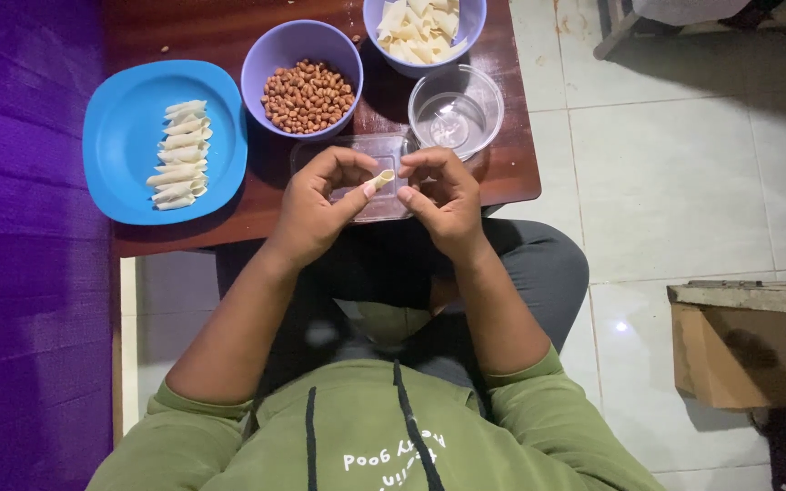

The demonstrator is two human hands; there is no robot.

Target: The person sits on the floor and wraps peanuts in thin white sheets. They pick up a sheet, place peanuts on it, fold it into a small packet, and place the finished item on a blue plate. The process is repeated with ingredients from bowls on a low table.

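Observation:
My left hand (316, 207) and my right hand (445, 198) meet over the near edge of a small wooden table (511, 173). Between their fingertips they pinch a small pale dough wrapper (378, 180) rolled into a cone. Under the hands lies a clear rectangular plastic tray (320, 150). Just beyond stands a purple bowl of peanuts (303, 80). A second purple bowl (423, 32) at the far edge holds several pale wrapper pieces. On the left, a blue plate (125, 136) carries a row of several folded pastries (179, 155).
An empty clear round bowl (457, 111) sits right of the tray. A purple wall or cloth (29, 245) runs along the left. White floor tiles (675, 182) spread to the right, with a cardboard box (732, 355) under a wooden plank (748, 295).

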